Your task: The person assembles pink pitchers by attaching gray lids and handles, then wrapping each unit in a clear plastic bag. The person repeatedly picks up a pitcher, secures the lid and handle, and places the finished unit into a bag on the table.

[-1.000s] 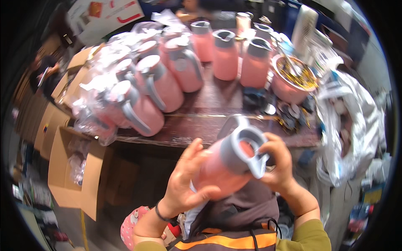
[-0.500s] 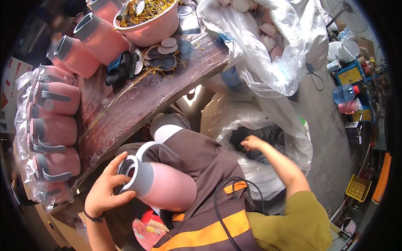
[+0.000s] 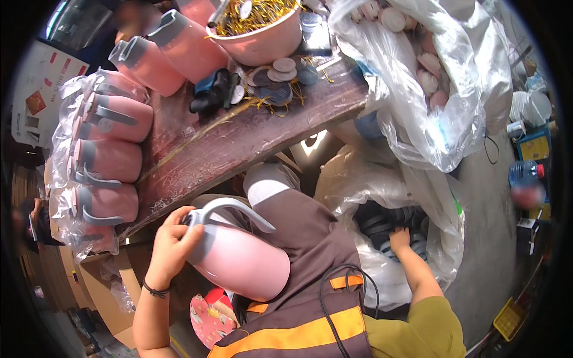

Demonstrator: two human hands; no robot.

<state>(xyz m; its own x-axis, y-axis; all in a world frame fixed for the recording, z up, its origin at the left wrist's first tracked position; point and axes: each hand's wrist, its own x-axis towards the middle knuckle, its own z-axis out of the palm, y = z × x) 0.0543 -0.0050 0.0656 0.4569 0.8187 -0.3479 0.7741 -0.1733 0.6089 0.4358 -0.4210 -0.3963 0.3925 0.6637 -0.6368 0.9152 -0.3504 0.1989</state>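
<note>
My left hand (image 3: 173,246) is closed around the grey neck of a pink jug (image 3: 245,259) with a grey handle. The jug lies tilted across my lap, its base toward the right, and its mouth is mostly covered by my fingers. At the right, my right hand (image 3: 400,240) reaches down into a clear plastic bag (image 3: 444,238) of dark grey parts (image 3: 376,222). Its fingertips are among those parts and too hidden to show whether they grip one.
A worn wooden table (image 3: 239,140) carries more pink jugs (image 3: 116,160), some in plastic wrap, a tub (image 3: 262,45) of gold ties, grey discs (image 3: 274,92) and a dark tool (image 3: 210,95). Another plastic bag (image 3: 412,137) holds pink parts. Cardboard boxes (image 3: 107,289) stand lower left.
My right hand has moved down and right into the bag of grey parts. The jug has turned in my left hand, so its mouth faces me less. The whole view has shifted.
</note>
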